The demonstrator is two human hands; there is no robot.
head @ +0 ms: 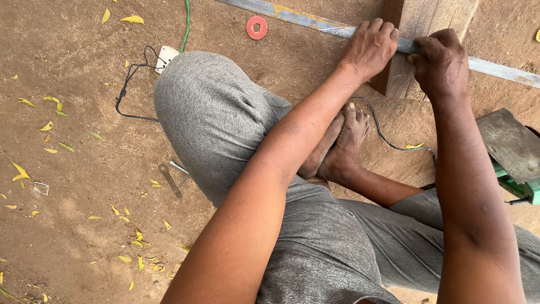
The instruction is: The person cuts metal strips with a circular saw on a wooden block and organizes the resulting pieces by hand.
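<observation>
Gripping a flat metal bar (pixel 315 21) across a wooden block (pixel 419 34), left hand (pixel 368 48) and right hand (pixel 441 65) clench it, fingers curled.

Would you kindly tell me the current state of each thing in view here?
Left hand: closed over the metal strip.
Right hand: gripping the strip.
Metal strip: lying across the wooden block.
Red disc: flat on the dirt.
Spanner: lying on the ground, untouched.
Green power tool: set down, unheld.

one head-worn camera looks steeply down, close over the dirt ground (pixel 67 247).
</observation>
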